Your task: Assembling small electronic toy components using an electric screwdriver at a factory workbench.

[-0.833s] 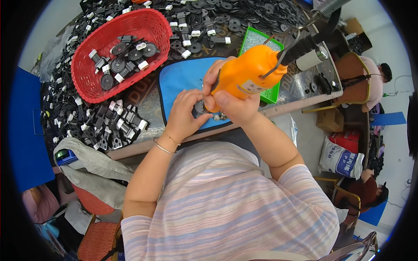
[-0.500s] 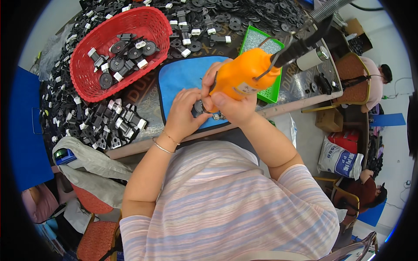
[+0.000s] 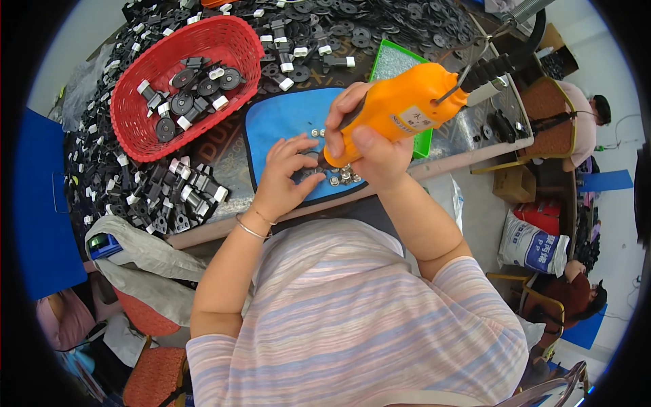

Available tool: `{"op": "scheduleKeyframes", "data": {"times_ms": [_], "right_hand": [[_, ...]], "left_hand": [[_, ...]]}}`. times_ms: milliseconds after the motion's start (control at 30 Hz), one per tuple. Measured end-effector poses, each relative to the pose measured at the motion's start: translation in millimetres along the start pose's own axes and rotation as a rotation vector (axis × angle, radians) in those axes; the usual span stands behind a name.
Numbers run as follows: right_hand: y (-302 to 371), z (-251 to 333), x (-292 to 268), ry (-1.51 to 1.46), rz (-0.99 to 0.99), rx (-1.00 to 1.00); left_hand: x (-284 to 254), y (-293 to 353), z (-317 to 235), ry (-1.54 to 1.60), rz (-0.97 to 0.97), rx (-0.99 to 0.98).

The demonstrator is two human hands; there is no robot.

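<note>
My right hand (image 3: 380, 154) is wrapped round an orange electric screwdriver (image 3: 407, 102), which hangs from a coiled spring and cable at the upper right. The screwdriver's dark tip leans down to the left, close to the fingers of my left hand (image 3: 281, 178). That hand curls its thumb and fingers round a small dark round part (image 3: 308, 171), mostly hidden behind the fingers. Both hands are over a blue mat (image 3: 271, 122). Several small shiny metal pieces (image 3: 344, 178) lie on the mat beside the part, and a few more sit beyond it.
A red basket (image 3: 122, 122) with black wheel assemblies stands at the left. A green tray (image 3: 422, 144) of small metal pieces is at the right. Black and white parts (image 3: 180, 197) and black discs (image 3: 420, 27) cover much of the table. Other people sit far right.
My right hand has tilted the screwdriver and moved its body rightward and up. More small metal pieces show on the mat. My left hand stays at the round part, its fingers slightly looser.
</note>
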State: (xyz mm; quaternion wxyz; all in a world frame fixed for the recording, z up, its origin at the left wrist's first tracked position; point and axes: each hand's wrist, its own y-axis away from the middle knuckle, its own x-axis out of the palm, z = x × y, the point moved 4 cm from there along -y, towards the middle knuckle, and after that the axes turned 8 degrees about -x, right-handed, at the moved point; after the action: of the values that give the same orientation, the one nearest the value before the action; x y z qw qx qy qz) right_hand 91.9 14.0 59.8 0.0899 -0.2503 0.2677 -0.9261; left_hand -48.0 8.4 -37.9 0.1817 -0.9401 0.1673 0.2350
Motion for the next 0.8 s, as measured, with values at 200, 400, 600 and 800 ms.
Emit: {"op": "scheduleKeyframes", "data": {"times_ms": [200,400,600,800], "right_hand": [[-1,10,0,-0.047,0.004,-0.09],[-2,31,-5,-0.022,0.006,-0.195],[-1,34,-11,-0.042,-0.054,-0.248],[-3,36,-6,-0.08,-0.052,-0.25]], "left_hand": [[-1,-2,4,0.05,0.004,0.005],[-15,4,-3,0.145,-0.185,-0.085],[-10,12,-5,0.654,-0.185,-0.303],[0,16,0,0.895,-0.139,-0.341]]}}
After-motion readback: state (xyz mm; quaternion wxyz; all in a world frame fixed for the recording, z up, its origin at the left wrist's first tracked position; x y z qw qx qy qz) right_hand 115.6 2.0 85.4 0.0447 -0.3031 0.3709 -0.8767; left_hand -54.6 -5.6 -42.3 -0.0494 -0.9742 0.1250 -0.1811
